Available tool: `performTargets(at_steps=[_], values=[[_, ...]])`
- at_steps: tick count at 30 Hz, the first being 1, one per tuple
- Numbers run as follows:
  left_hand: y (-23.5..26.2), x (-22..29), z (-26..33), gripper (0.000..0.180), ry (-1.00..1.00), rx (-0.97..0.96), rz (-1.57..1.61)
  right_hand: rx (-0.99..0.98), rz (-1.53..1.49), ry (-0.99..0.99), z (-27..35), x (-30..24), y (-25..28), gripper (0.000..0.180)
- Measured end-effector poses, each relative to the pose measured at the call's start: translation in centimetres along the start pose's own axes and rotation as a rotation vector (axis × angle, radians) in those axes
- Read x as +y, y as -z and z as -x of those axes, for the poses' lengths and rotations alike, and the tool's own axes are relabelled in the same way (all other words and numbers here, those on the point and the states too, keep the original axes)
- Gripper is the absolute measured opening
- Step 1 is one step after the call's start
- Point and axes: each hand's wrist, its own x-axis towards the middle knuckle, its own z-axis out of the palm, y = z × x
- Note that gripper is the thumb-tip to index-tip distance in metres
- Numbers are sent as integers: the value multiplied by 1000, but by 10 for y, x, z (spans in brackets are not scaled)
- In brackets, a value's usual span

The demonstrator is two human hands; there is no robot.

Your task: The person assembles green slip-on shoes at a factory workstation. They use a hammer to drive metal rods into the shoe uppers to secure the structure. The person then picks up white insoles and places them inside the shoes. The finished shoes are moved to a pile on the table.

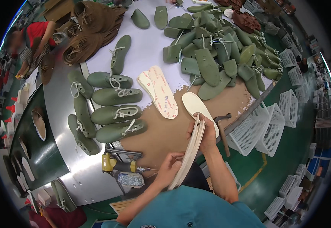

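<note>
A stack of cream insoles [188, 154] is turned edge-on in front of me, its layers fanned slightly at the top. My right hand [208, 133] grips the upper end, fingers wrapped round it. Lower down, my left hand [169, 168] is closed on the stack's left side. Just beyond my right hand, a plain cream insole [197, 105] lies flat on the table, partly hidden by that hand. Further left rest overlapping insoles [158, 93] with red and blue markings. A hammer [223, 133] with a wooden handle lies to the right of my right hand.
Green shoe lasts [117, 97] with cord loops line the left, and a large pile of lasts [211, 53] covers the far right. A yellow-and-black staple gun [118, 163] lies near left by a plastic-wrapped packet [130, 179]. White baskets [249, 127] stand right; another person [36, 41] sits far left.
</note>
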Motion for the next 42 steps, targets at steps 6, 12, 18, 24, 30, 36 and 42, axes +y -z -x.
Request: performTargets(at_steps=[6, 12, 18, 24, 30, 36, 42], values=[[-16, 9, 2, 62, 5, 6, -207, 103, -158, -21, 3, 8, 18, 47], [-20, 24, 5, 65, 79, 47, -466, 103, -429, -30, 10, 27, 36, 46], [-1, 10, 7, 77, 131, -5, -299, 123, -290, -86, 10, 27, 48, 46], [6, 17, -6, 90, 122, -58, -443, 343, 266, 8, -9, 56, -7, 68], [47, 16, 22, 67, 76, 138, -15, 247, 1141, 256, -69, 57, -26, 78], [63, 16, 58, 71, -6, 298, 156, 138, 1920, 357, -108, 93, -30, 86], [67, 14, 58, 74, 5, 333, 265, -16, 2004, 466, -119, 95, 7, 76]])
